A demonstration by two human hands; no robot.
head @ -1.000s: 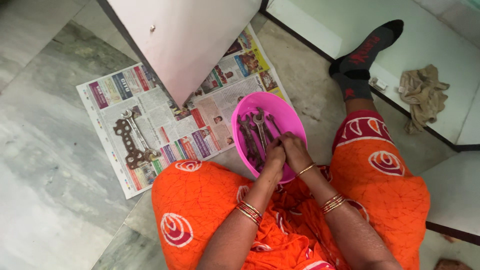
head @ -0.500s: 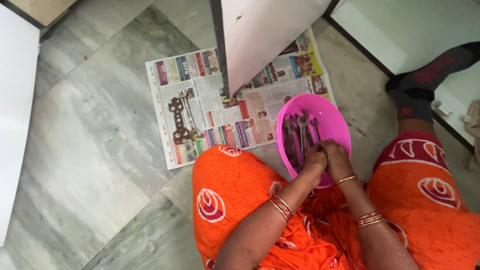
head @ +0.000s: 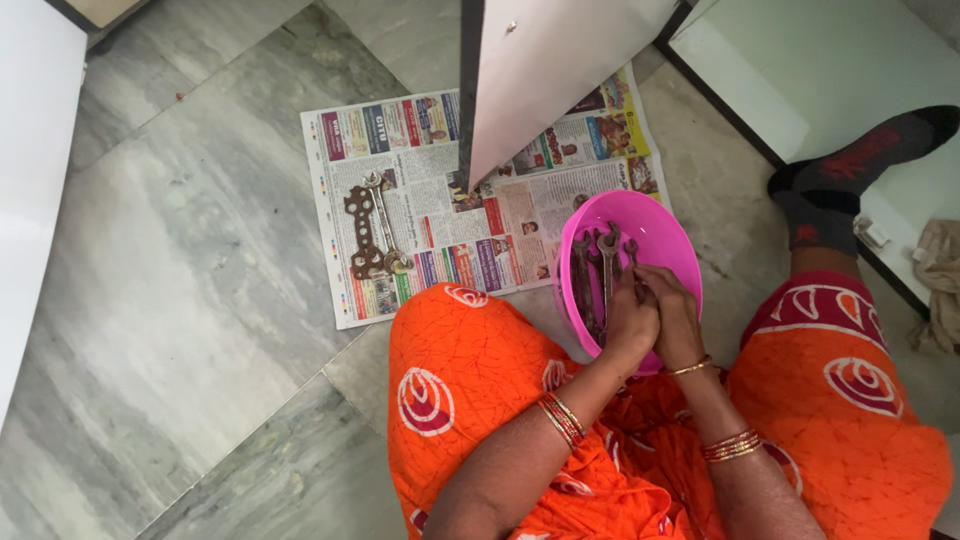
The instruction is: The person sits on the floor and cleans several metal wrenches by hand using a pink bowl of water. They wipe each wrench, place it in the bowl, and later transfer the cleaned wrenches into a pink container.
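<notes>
A pink plastic bowl (head: 660,222) sits on the floor between my knees, with several rusty wrenches (head: 594,270) standing in it. Both hands are inside the bowl, pressed together. My left hand (head: 630,318) and my right hand (head: 668,310) close around the lower ends of the wrenches; which wrench each one grips is hidden by the fingers. On the newspaper (head: 440,210) to the left lie a flat multi-hole wrench (head: 361,232) and a slim open-ended wrench (head: 384,232) beside it.
A white cabinet door (head: 545,70) hangs open over the newspaper. My socked foot (head: 835,180) rests against a white cabinet base at right, near a beige rag (head: 940,280). Grey marble floor (head: 170,300) spreads to the left. A white panel (head: 30,150) stands far left.
The view has swung left, so the bowl and newspaper sit further right in the frame. My hands stay together in the bowl, moved slightly up among the wrenches.
</notes>
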